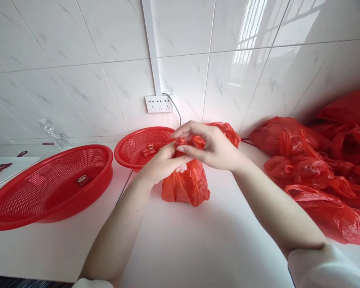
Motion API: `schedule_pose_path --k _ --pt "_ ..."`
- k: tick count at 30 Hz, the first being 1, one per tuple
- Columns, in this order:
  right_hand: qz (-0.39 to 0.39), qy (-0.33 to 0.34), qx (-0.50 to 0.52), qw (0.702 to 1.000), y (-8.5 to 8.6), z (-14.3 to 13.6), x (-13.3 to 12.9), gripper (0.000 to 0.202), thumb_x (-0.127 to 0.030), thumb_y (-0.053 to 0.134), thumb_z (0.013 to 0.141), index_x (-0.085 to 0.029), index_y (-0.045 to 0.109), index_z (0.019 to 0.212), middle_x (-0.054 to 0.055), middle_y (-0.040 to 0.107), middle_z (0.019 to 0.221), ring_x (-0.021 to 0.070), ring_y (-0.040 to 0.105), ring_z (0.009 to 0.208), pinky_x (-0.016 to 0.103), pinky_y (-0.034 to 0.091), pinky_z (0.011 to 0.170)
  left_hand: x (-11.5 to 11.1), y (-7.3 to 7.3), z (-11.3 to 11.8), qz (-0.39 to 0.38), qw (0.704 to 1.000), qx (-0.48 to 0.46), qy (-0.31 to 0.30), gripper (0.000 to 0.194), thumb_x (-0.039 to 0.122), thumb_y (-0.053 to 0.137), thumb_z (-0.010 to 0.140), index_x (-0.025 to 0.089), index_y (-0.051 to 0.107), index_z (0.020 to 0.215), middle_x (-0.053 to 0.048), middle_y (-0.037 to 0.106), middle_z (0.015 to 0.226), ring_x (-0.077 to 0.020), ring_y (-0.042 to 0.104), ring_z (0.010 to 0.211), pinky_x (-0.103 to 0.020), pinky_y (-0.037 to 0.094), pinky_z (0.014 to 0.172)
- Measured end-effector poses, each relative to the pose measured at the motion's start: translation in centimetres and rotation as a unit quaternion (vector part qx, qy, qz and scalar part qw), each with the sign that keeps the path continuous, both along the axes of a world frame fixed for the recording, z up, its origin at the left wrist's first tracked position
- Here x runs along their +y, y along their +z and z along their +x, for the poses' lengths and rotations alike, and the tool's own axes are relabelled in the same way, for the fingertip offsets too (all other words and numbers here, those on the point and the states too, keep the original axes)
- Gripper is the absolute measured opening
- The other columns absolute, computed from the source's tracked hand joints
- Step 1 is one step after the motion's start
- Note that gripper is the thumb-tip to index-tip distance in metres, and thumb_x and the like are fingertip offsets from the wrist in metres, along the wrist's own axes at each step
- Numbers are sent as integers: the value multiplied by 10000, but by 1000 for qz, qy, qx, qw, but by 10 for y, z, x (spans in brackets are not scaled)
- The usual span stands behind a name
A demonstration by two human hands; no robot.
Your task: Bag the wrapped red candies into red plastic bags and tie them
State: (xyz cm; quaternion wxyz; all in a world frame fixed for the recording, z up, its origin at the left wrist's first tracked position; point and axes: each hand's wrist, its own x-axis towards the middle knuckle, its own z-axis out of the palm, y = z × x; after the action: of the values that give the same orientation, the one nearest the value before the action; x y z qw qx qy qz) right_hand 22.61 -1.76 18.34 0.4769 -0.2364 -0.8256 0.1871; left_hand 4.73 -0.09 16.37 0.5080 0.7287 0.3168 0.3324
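Note:
A filled red plastic bag (186, 186) stands upright on the white table in front of me, its top gathered. My left hand (165, 162) is closed around the gathered neck from the left. Curved over the top from the right, my right hand (208, 146) has its thumb and fingers on the bunched plastic. Part of the bag's top is hidden behind my fingers. Just behind the left hand is a red perforated basket (124, 150) with a small red packet (149, 151) inside.
Another red basket (99, 192) with a small packet (83, 180) stands at left, near a white tray (21, 162) and a clear plastic bottle (55, 135). Several red bags (312, 172) are piled at right. Another red bag (229, 134) lies by the wall, below a power socket (159, 104).

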Motion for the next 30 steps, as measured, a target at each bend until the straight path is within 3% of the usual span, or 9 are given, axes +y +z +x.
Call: schedule_pose_path --k 2,4,9,12,15,19,23,26,30 --pt "2 -21 -16 1000 -6 -4 2 251 -270 590 880 -206 592 1122 62 625 1094 189 604 993 356 515 879 3 -7 5 -30 999 -16 2 144 334 554 888 197 564 844 71 315 554 -58 328 460 -213 348 477" --pt "-41 -37 7 998 -17 -1 6 243 -299 561 905 -210 591 1129 69 614 1136 192 597 1027 361 508 892 5 -12 5 -52 998 -44 12 211 392 489 925 204 520 835 81 258 539 -56 277 446 -206 300 458" --pt "-166 61 101 979 -43 10 17 175 -332 645 857 -192 613 957 30 644 866 157 631 821 342 534 791 2 -16 2 -62 997 -56 -4 295 458 440 943 205 484 796 77 285 534 -55 294 436 -206 296 453" --pt "-166 56 172 969 -48 10 16 151 -313 680 832 -192 592 851 10 624 765 146 629 759 330 540 750 -3 -15 3 -46 998 -42 1 312 471 408 951 209 532 836 73 334 504 -62 337 406 -220 307 451" --pt "-164 37 195 966 -49 14 6 160 -258 715 800 -203 565 795 1 623 755 138 624 722 305 542 690 -5 -15 1 -23 999 -26 31 336 475 415 949 205 596 865 62 323 444 -110 490 490 -234 357 509" --pt "-129 42 48 990 -46 26 -13 78 -186 698 804 -203 622 810 12 657 800 142 632 755 302 537 725 -3 -17 -6 -30 999 12 32 273 424 510 911 198 660 874 35 474 491 -119 546 553 -249 432 583" --pt "-139 61 -104 983 -44 32 -18 72 -225 626 866 -207 679 911 16 702 851 129 645 733 254 523 663 -3 -15 -14 51 992 108 -34 121 181 613 797 194 667 905 -26 685 823 -142 639 732 -243 499 642" --pt "-183 10 2 983 -52 26 -4 140 -287 556 920 -203 658 967 38 693 939 147 654 849 278 534 772 -4 -17 -17 278 937 211 19 296 41 534 765 233 618 974 10 690 848 -126 634 734 -227 490 632" --pt "-281 50 155 946 -72 13 22 296 -328 468 961 -275 526 1246 62 524 1349 168 624 1045 355 528 908 9 -28 -19 602 764 183 143 291 -26 503 769 211 588 915 2 676 850 -122 637 741 -227 497 648"
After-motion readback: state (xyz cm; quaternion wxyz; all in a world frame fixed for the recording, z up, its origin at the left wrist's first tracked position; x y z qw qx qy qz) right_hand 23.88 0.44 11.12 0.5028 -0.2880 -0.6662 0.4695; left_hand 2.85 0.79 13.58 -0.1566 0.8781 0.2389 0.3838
